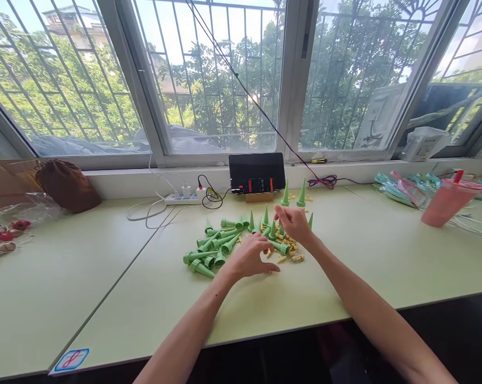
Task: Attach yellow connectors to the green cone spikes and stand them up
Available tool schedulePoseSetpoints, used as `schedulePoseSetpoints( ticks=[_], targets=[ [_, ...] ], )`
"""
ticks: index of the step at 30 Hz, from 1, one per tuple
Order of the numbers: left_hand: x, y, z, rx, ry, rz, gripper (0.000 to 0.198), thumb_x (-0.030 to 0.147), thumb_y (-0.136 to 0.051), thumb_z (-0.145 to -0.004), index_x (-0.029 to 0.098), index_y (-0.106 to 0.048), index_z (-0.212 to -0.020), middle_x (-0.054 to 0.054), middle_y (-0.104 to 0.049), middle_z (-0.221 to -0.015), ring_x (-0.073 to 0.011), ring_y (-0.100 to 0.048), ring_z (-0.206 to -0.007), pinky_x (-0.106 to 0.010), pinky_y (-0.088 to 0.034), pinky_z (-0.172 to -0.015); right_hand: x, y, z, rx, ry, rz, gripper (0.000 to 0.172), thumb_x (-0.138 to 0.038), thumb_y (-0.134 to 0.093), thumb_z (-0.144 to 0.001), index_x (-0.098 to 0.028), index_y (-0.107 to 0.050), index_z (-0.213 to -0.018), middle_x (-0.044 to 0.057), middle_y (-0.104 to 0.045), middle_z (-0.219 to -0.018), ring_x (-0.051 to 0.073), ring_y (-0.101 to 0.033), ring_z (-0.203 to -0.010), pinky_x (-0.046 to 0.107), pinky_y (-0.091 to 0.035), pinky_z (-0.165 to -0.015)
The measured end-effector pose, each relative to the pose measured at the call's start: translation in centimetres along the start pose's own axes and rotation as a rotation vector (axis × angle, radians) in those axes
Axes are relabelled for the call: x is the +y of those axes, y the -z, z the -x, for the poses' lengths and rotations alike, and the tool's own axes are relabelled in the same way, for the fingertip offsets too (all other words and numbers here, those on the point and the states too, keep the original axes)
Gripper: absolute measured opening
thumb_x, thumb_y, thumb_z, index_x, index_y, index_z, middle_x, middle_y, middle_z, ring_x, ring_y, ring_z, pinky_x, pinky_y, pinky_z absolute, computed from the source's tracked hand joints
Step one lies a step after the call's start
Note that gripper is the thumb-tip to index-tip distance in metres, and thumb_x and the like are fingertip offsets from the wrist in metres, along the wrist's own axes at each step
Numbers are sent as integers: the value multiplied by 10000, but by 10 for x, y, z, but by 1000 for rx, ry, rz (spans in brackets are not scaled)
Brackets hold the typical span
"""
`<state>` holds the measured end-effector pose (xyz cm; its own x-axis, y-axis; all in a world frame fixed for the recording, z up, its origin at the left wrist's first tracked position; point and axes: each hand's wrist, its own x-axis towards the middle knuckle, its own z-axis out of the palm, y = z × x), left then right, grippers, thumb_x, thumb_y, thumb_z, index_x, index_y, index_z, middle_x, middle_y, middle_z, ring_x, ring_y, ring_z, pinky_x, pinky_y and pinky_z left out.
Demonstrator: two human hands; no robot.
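Green plastic cone-shaped spikes with ribbed caps (203,256) lie in a loose heap on the pale table, left of and beyond my left hand (251,257). That hand hovers low over the near side, thumb and fingers apart, with nothing visible between them. Small yellow plastic pieces (297,258) are scattered to its right. Above them, my right hand (294,223) is closed with the fingertips pinched together; whatever they may hold is hidden. Several cones stand point up around it, among them a green cone (301,194) just behind.
A black tablet (257,165) leans by the window wall on a cardboard stand (259,197). Left of it is a white power strip (185,199) with cables. A pink cup (447,202) and bagged items (404,186) are at right, a brown drawstring bag (67,184) at far left.
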<state>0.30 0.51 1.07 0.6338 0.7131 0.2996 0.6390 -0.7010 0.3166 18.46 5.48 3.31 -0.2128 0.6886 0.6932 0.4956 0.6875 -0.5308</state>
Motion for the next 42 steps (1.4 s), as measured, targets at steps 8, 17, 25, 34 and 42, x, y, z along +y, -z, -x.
schedulePoseSetpoints(
  ticks=[8,17,25,34,42],
  targets=[
    [-2,5,0,-45,-31,-102,522,659,-729,-593,203,-675,-844,-35,-612,-769,-217,-474,-849,-335,-353,-774,-1,40,-10,-639,-35,189,314,-311,-515,-832,-160,-482,-559,-36,-419,-512,86,-339,-513,235,-257,-509],
    [-13,-9,-3,82,8,-163,336,500,-734,-706,206,-693,-864,-46,-609,-787,-210,-472,-843,-346,-371,-791,15,56,-5,-969,-483,390,50,-126,-623,-672,-145,-614,-717,26,-616,-665,113,-553,-501,206,-377,-469],
    [-14,2,0,51,43,-100,430,532,-780,-620,222,-690,-904,-35,-580,-819,-215,-438,-860,-346,-377,-795,19,45,0,-995,-384,348,21,-159,-669,-649,-151,-651,-657,18,-613,-655,114,-532,-558,203,-359,-460],
    [-18,-9,-2,78,49,-201,340,480,-747,-698,207,-690,-892,-46,-580,-827,-217,-442,-872,-365,-374,-800,18,47,1,-1002,-465,405,55,-100,-629,-622,-136,-641,-662,25,-601,-585,137,-576,-532,216,-400,-488],
    [-19,-13,-4,201,71,-235,273,458,-621,-831,189,-669,-810,-56,-590,-806,-208,-458,-849,-366,-360,-789,20,44,3,-982,-420,462,177,-195,-734,-593,-159,-682,-759,39,-644,-728,135,-564,-561,218,-376,-469]
  ],
)
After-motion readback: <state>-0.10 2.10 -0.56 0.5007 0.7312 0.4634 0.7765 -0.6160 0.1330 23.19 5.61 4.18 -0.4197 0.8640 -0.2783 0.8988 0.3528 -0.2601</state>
